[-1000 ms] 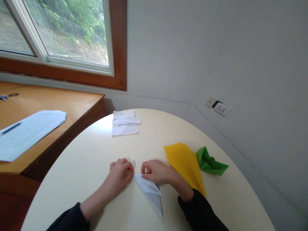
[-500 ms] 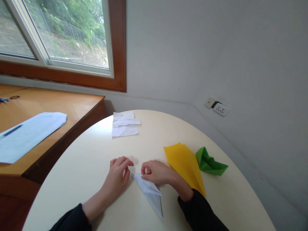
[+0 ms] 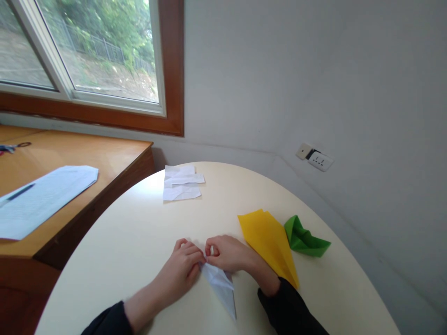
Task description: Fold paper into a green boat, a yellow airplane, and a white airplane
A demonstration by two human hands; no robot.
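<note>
A white folded paper [image 3: 221, 288], pointed toward me, lies on the round cream table [image 3: 139, 242]. My left hand [image 3: 183, 270] pinches its far tip with curled fingers. My right hand [image 3: 226, 253] rests on the same far end, fingers bent and pressing the fold. The two hands touch each other over the paper's tip, which they hide. Both wrists wear dark sleeves.
A yellow folded paper plane [image 3: 268, 242] lies just right of my right hand, with a green paper boat [image 3: 303, 239] beyond it. White folded sheets [image 3: 181, 184] sit at the table's far edge. A wooden desk [image 3: 70, 158] with a printed sheet [image 3: 38, 197] stands to the left.
My left hand opened and lifted off the paper tip half a second ago, then slid right and closed on it again beside my right hand. The paper shifted slightly.
</note>
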